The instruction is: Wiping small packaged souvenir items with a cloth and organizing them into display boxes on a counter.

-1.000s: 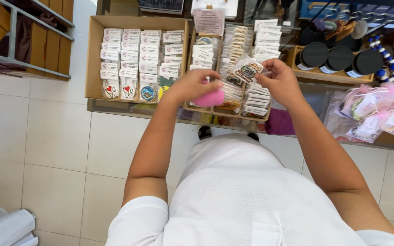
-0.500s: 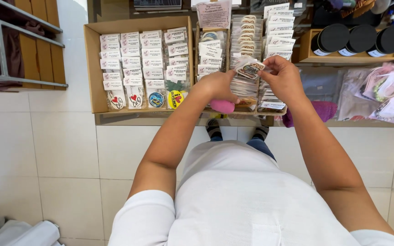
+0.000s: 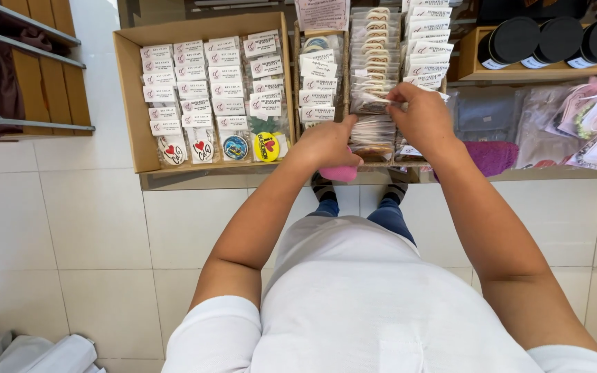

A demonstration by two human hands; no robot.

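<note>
My left hand [image 3: 327,144] is closed around a pink object [image 3: 340,173] that sticks out below the palm, and its forefinger points at a row of small clear packets [image 3: 374,76] standing in a narrow box. My right hand [image 3: 423,117] pinches one clear packet [image 3: 373,103] at the front of that row with thumb and fingers. Both hands hover over the shelf edge, a little apart from each other.
A cardboard tray [image 3: 133,97] at the left holds several rows of carded key chains. Black round lids [image 3: 554,38] stand in a wooden box at the right, above bagged pink items [image 3: 589,117]. A metal rack [image 3: 29,124] is at far left, over white floor tiles [image 3: 70,228].
Both hands have moved forward and down onto the packet row. The right hand's packet, held up before, now sits low among the standing packets.
</note>
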